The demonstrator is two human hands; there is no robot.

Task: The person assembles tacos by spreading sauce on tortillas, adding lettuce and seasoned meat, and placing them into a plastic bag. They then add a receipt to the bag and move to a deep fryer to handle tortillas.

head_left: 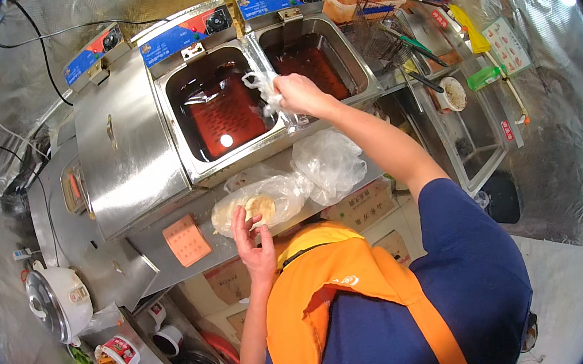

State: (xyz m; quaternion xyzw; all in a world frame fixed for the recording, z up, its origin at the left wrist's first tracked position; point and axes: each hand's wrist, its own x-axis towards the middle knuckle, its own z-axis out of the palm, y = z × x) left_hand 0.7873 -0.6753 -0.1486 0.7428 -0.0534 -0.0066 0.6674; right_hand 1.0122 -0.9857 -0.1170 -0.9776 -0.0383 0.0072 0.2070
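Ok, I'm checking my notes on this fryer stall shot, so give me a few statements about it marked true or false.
1. The right hand holds a thin clear plastic piece over the fryers. True.
2. The left hand rests on the rice cooker. False: it touches the bag of flat dough rounds on the counter.
3. Both open fryer vats hold dark oil. True.
4. The leftmost fryer is open. False: a steel lid covers it.
5. A wire basket sits right of the fryers. True.
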